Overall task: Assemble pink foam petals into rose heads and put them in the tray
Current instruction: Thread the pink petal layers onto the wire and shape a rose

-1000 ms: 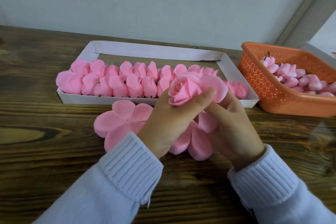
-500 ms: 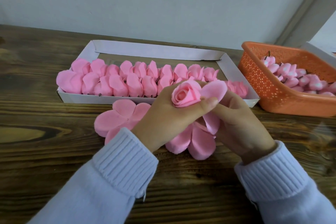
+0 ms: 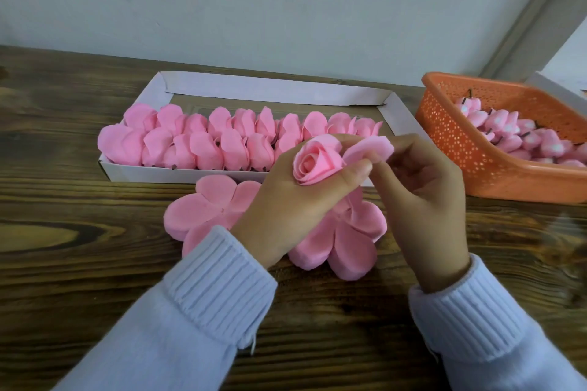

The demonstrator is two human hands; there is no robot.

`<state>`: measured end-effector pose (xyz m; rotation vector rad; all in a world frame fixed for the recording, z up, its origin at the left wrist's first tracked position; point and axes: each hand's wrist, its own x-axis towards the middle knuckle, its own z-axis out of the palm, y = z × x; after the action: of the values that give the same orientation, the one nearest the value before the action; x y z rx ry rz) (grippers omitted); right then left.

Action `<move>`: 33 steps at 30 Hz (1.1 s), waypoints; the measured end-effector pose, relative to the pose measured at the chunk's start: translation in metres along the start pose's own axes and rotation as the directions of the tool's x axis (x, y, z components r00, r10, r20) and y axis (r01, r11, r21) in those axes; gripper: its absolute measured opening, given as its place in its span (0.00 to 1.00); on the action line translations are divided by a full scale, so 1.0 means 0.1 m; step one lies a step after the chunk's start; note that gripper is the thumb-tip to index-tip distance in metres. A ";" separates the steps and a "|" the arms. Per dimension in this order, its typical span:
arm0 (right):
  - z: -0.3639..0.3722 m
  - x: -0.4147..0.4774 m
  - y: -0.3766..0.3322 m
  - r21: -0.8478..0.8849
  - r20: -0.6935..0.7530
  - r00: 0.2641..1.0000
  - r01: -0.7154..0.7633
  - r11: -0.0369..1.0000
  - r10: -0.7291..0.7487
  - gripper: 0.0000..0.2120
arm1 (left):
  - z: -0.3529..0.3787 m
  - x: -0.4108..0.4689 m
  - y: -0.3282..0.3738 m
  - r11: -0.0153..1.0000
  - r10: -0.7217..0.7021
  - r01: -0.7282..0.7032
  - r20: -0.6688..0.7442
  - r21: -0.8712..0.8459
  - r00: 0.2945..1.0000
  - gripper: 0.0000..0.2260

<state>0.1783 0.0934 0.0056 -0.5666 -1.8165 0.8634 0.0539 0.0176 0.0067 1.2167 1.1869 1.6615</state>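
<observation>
Head view: a white cardboard tray [image 3: 254,90], its near rows filled with finished rose heads [image 3: 203,143], lies across the wooden table [image 3: 79,263]. In front of it, over flat pink petal pieces [image 3: 203,209], the left hand [image 3: 295,209], wrist angled up, curls thumb and fingers around a half-made rose [image 3: 316,162]. The right hand [image 3: 422,197], palm turned inward, pinches one outer petal [image 3: 370,149] just beside the bloom. An orange basket [image 3: 476,165] of buds [image 3: 505,127] stands at right.

Soft even light, fairly bright; faint shadows under left hand [image 3: 286,203] and right hand [image 3: 422,200]; frame slightly soft overall; blurry smudge on dark wooden table [image 3: 540,251] right of right hand; far table edge bows.
</observation>
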 end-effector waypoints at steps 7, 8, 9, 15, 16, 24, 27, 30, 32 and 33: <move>0.01 -0.02 0.00 -0.093 -0.057 0.996 0.064 0.994 -0.069 0.06 | -0.01 -0.01 -0.04 0.996 -0.029 0.028 0.009 0.079 1.000 0.09; 0.01 -0.03 0.00 -0.088 -0.067 0.996 0.060 0.994 -0.066 0.06 | -0.01 -0.02 -0.04 0.996 -0.026 0.025 0.020 0.085 0.999 0.08; 0.00 -0.02 0.01 -0.081 -0.077 0.995 0.055 0.995 -0.061 0.07 | -0.01 -0.02 -0.04 0.996 -0.026 0.023 0.036 0.087 0.999 0.08; 0.00 -0.03 0.02 -0.072 -0.103 0.993 0.052 0.996 -0.059 0.09 | -0.02 -0.02 -0.03 0.999 -0.009 0.003 0.122 0.048 0.992 0.13; 0.00 -0.03 0.02 -0.063 -0.105 0.992 0.057 0.996 -0.064 0.09 | -0.02 -0.02 -0.02 0.999 -0.008 0.001 0.136 0.048 0.991 0.12; -0.02 -0.02 -0.02 0.008 -0.054 0.988 0.143 0.990 -0.143 0.05 | -0.05 -0.01 -0.04 0.998 -0.032 0.021 0.219 0.054 0.975 0.06; -0.03 -0.01 -0.04 0.018 -0.026 0.989 0.149 0.989 -0.149 0.05 | -0.04 -0.01 -0.04 0.999 -0.026 0.016 0.229 0.045 0.973 0.03; -0.03 0.00 -0.04 0.021 -0.022 0.992 0.128 0.992 -0.128 0.09 | -0.03 -0.01 -0.03 0.998 -0.002 -0.012 0.245 0.056 0.969 0.06; -0.03 0.00 -0.03 0.001 -0.020 0.991 0.134 0.991 -0.134 0.09 | -0.03 0.00 -0.03 0.998 -0.001 -0.016 0.240 0.067 0.971 0.08; -0.03 0.00 -0.03 -0.010 -0.028 0.990 0.135 0.991 -0.135 0.08 | -0.02 0.00 -0.02 0.998 -0.006 -0.011 0.239 0.069 0.971 0.09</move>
<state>0.1815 0.0924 0.0086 -0.4530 -1.8107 0.7532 0.0520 0.0181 0.0044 1.4186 1.0998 1.4377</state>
